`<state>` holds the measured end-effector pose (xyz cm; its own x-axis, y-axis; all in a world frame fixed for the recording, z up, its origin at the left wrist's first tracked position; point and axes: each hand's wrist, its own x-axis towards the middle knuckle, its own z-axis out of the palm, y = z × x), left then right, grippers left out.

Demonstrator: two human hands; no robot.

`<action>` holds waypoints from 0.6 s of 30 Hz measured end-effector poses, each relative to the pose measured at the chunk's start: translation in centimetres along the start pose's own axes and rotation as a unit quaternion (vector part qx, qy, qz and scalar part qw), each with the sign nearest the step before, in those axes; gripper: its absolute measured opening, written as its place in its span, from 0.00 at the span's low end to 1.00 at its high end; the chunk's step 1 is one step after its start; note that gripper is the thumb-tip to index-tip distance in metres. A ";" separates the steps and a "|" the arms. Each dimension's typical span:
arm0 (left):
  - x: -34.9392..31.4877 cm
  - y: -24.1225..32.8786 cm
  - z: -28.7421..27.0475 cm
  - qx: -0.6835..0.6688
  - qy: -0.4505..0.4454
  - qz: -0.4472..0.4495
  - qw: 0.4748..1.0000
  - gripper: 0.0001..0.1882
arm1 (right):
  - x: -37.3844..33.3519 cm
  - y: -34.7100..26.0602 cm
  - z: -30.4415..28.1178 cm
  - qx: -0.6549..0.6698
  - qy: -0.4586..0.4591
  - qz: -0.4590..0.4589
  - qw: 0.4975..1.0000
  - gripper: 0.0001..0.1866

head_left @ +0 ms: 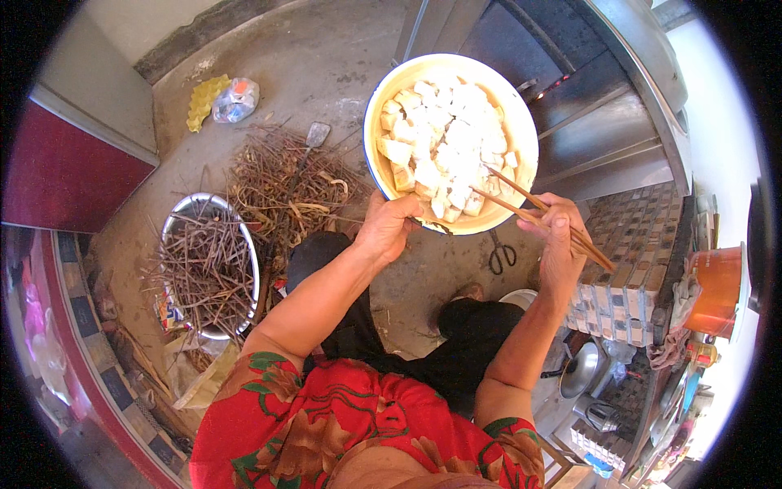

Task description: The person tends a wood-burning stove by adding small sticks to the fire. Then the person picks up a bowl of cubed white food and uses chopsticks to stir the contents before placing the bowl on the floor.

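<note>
My left hand [388,231] grips the near rim of a wide enamel basin [522,122], pale yellow inside with a blue edge. Pale chunks of cut food [397,151] fill it, some coated in white powder or bleached by glare; their exact kind I cannot tell. In my right hand [562,236] is a pair of wooden chopsticks [518,209]. Their tips reach over the basin's right side and touch or hover just above the chunks.
Dry twigs [273,175] are heaped on the floor, and more fill a metal tub [254,277]. A shovel [317,134] lies on the heap. Scissors [502,254] rest below the basin. To the right stand a dark metal stove [603,122] and a tiled counter [627,269] with an orange pot [715,285].
</note>
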<state>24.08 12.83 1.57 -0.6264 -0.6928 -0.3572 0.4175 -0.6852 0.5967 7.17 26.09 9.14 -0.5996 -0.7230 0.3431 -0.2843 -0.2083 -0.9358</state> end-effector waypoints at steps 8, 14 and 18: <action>0.1 -0.2 -0.1 0.024 -0.006 -0.001 1.000 0.22 | -0.6 3.4 3.0 0.019 0.036 -0.040 0.998 0.15; 0.0 0.5 -0.2 0.076 0.000 -0.051 0.996 0.29 | -0.5 3.1 3.3 0.033 0.048 -0.066 0.996 0.18; -0.1 0.4 -0.2 0.042 -0.026 -0.053 0.997 0.30 | -0.4 3.0 2.4 0.061 0.035 -0.079 0.994 0.18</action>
<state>24.43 12.59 1.74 -0.6988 -0.6034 -0.3841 0.2927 -0.7312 0.6162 8.38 24.15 6.05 -0.6059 -0.6284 0.4878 -0.2885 -0.3979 -0.8709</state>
